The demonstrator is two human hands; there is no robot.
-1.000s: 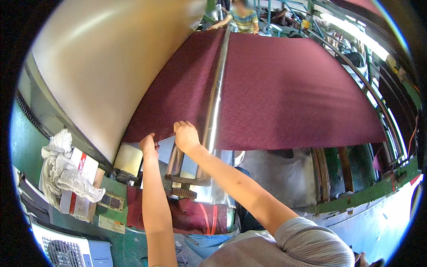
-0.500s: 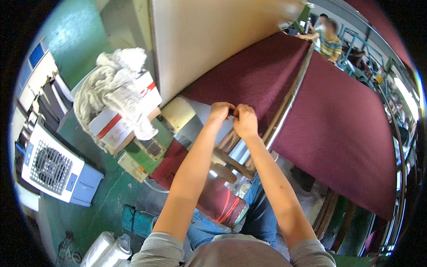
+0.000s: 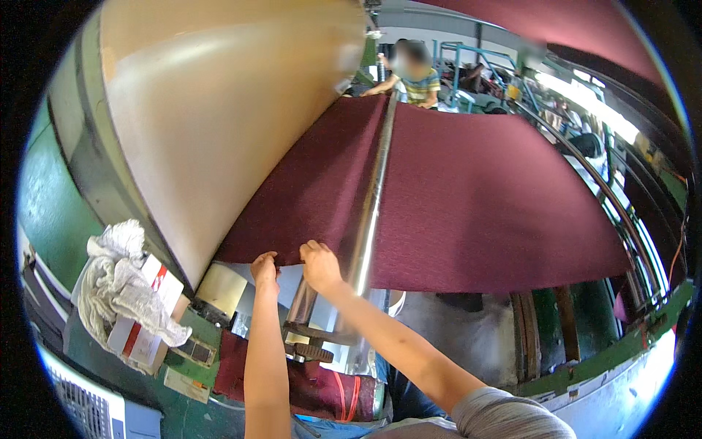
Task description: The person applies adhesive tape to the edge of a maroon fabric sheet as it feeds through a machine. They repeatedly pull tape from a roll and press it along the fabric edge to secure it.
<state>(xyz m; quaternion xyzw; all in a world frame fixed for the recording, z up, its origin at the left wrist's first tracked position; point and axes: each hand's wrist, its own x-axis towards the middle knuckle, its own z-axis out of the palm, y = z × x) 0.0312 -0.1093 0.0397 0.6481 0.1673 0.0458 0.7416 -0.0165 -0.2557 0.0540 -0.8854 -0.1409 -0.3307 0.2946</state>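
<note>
A wide maroon fabric sheet (image 3: 468, 197) stretches over a long metal roller bar (image 3: 374, 190) and runs up against a large tan drum (image 3: 219, 110). At the sheet's near edge, left of the bar, my left hand (image 3: 265, 272) is closed, its fingertips pinching the edge. A short gap to the right, my right hand (image 3: 320, 269) also grips this edge, thumb side toward the left hand and fingers curled over the cloth. Under my hands lie a wooden rod and a toothed gear (image 3: 313, 353). A maroon roll with red bands (image 3: 344, 395) sits close to my body.
White cloths (image 3: 124, 285) lie over a box (image 3: 164, 285) at the left. A white and blue air cooler (image 3: 91, 402) stands at lower left. Across the sheet, a person in a striped shirt (image 3: 423, 86) reaches toward its far edge. A green machine rail (image 3: 607, 351) runs along the right.
My hands, close together before, are now farther apart along the fabric edge. The view has shifted, showing more of the drum and sheet; the air cooler has dropped toward the lower left.
</note>
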